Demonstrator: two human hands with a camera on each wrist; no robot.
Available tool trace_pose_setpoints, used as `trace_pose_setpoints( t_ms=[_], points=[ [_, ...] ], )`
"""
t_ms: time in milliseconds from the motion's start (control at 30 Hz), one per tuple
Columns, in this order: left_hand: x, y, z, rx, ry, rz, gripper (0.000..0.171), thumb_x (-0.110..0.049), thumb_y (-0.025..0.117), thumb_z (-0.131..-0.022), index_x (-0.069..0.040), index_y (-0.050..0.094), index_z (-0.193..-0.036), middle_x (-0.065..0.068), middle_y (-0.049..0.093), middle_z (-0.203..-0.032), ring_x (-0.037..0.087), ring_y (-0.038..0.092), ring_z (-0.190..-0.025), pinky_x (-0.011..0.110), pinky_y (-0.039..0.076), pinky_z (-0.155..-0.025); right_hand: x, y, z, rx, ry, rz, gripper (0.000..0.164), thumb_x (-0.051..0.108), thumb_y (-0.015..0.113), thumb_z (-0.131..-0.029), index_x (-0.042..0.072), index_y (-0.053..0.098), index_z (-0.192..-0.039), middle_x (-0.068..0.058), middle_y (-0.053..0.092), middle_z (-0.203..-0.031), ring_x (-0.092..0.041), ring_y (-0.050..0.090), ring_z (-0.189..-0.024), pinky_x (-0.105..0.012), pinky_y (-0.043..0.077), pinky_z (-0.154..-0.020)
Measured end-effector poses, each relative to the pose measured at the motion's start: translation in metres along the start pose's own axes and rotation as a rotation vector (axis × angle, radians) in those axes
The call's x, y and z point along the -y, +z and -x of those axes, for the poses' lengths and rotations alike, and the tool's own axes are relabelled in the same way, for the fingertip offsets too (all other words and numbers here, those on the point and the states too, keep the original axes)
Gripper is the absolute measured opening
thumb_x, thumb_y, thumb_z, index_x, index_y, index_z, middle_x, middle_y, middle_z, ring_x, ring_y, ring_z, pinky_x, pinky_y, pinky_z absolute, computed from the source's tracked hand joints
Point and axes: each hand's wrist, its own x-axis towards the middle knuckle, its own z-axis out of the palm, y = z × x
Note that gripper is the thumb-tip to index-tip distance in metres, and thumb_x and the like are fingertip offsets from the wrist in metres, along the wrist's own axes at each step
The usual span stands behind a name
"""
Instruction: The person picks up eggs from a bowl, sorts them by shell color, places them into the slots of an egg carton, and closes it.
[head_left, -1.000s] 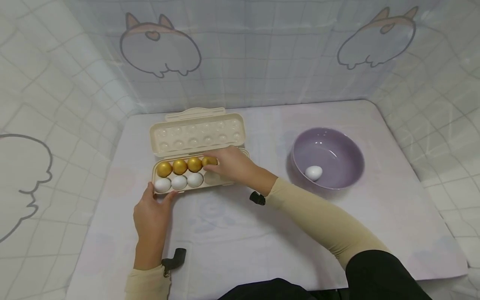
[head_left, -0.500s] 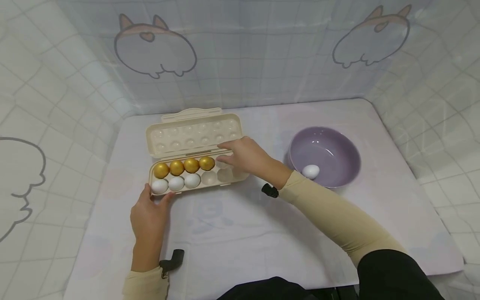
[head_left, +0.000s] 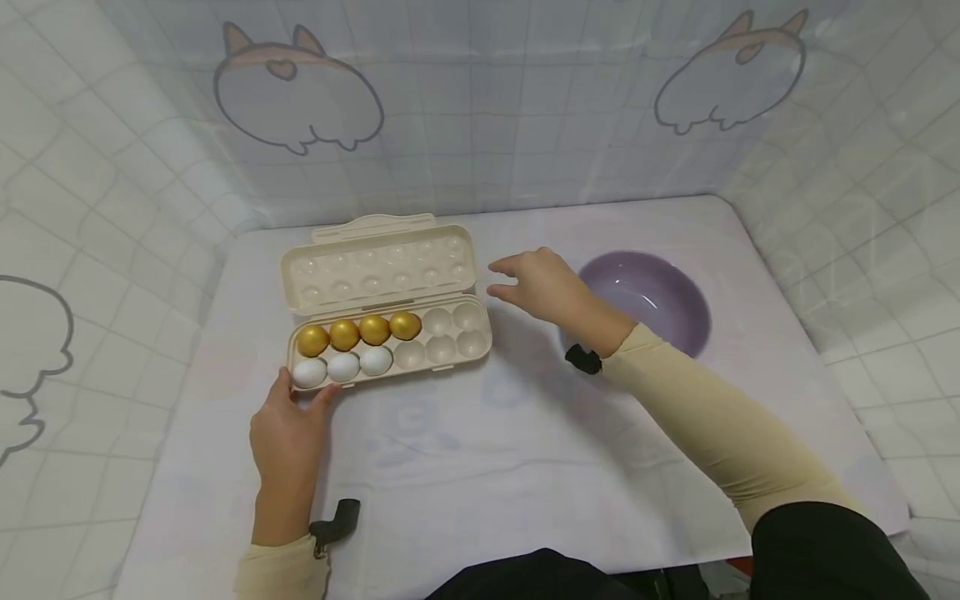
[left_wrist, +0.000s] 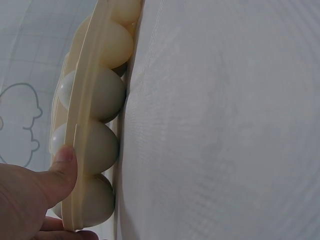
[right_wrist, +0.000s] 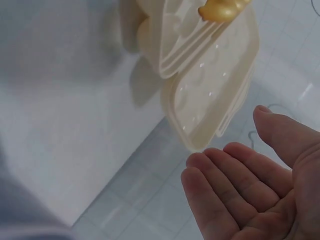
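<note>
A cream plastic egg carton [head_left: 441, 350] lies with its lid [head_left: 378, 271] laid back. Several gold eggs [head_left: 344, 335] line the back row from the left, and three white eggs [head_left: 343, 367] sit in the front row; the cups at the right end are bare. My left hand [head_left: 288, 437] grips the carton's near left corner, its thumb [left_wrist: 65, 167] on the rim in the left wrist view. Between carton and bowl, my right hand [head_left: 543, 287] is in the air, fingers extended and thumb apart, holding nothing; its palm [right_wrist: 265, 210] shows in the right wrist view.
A purple bowl [head_left: 678, 317] stands to the right, partly covered by my right wrist and forearm. A white cloth [head_left: 450, 467] covers the table. Tile-patterned sheets [head_left: 495, 108] with cartoon drawings rise at the back and sides.
My right hand has let go of the fourth gold egg in the back row and moved right, off the carton. The white egg in the bowl is now hidden behind my arm. My left hand keeps its grip.
</note>
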Motion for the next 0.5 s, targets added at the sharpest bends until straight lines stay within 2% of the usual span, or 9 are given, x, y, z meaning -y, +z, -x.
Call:
trace_pose_setpoints(
  t_ms=[200, 500],
  points=[
    [-0.001, 0.000, 0.000, 0.018, -0.011, 0.001, 0.088, -0.032, 0.087, -0.089, 0.005, 0.044, -0.157, 0.034, 0.060, -0.143, 0.056, 0.058, -0.132, 0.067, 0.047, -0.109, -0.017, -0.010, 0.010, 0.022, 0.075, 0.021, 0.048, 0.035, 0.071, -0.102, 0.010, 0.067, -0.142, -0.011, 0.074, -0.135, -0.028, 0.071, -0.129, -0.046, 0.053, -0.113],
    [-0.002, 0.000, 0.002, 0.020, -0.023, 0.002, 0.088, -0.031, 0.087, -0.089, 0.004, 0.043, -0.157, 0.032, 0.056, -0.148, 0.054, 0.056, -0.136, 0.067, 0.046, -0.112, -0.052, -0.029, 0.023, 0.090, 0.209, 0.032, 0.047, 0.032, 0.069, -0.103, 0.006, 0.066, -0.143, -0.015, 0.074, -0.135, -0.032, 0.070, -0.127, -0.049, 0.056, -0.108]
  ],
)
